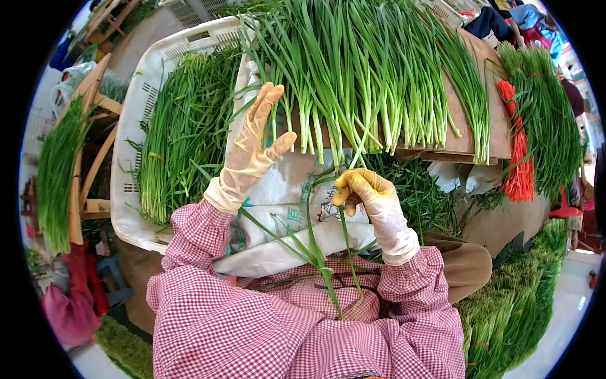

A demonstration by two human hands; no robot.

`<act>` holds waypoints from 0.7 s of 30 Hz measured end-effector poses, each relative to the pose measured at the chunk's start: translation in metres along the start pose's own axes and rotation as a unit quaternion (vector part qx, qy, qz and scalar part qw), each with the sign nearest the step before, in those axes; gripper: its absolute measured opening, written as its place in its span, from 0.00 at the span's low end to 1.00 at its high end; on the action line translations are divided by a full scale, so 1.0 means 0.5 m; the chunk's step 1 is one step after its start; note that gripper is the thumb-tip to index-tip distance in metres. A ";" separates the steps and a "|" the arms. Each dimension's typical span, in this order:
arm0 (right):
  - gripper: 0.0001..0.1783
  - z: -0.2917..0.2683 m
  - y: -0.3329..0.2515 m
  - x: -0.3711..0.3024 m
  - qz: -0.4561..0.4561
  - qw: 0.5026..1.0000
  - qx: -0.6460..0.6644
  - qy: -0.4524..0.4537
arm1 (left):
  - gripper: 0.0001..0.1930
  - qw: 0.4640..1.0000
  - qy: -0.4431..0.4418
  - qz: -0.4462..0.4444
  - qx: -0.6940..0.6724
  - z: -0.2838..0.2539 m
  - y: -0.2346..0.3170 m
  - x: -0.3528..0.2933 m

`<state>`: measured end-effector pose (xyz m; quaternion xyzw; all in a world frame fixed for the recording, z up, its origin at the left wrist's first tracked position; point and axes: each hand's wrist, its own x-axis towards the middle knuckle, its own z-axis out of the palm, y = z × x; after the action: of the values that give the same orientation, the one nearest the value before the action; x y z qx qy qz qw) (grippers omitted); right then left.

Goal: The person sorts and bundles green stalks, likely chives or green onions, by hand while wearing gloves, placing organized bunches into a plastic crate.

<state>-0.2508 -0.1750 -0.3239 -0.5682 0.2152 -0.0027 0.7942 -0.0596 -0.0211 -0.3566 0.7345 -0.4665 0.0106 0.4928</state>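
Observation:
A thick layer of green chives (369, 69), pale stem ends toward me, lies across a brown board (464, 129) in front of me. My left hand (249, 145), in a cream rubber glove, is raised at the layer's left edge with fingers stretched and thumb apart, holding nothing. Below the stem ends, my right hand (372, 199) has thumb and fingers pinched together, the glove stained yellow at the tips. A thin chive leaf (346, 237) hangs from that pinch. Another loose chive stalk (315, 256) rests over my lap, on a white woven sack (278, 221) and my checked clothing.
At left stands a white plastic crate (123, 170) filled with chives. A wooden frame (79, 170) is beyond it. On the right are red ties (516, 145), a large chive bundle (546, 120) and stacked bundles (517, 297). Leaf scraps (416, 192) lie below the board.

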 end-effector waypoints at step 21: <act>0.20 -0.020 -0.069 0.000 0.086 0.984 -0.156 -0.011 | 0.30 0.991 0.027 -0.081 0.101 0.013 -0.002 0.056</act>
<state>-0.2461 -0.1962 -0.2951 -0.6647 0.2520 0.1060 0.6953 -0.0461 -0.0447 -0.3473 0.8155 -0.3884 0.0377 0.4274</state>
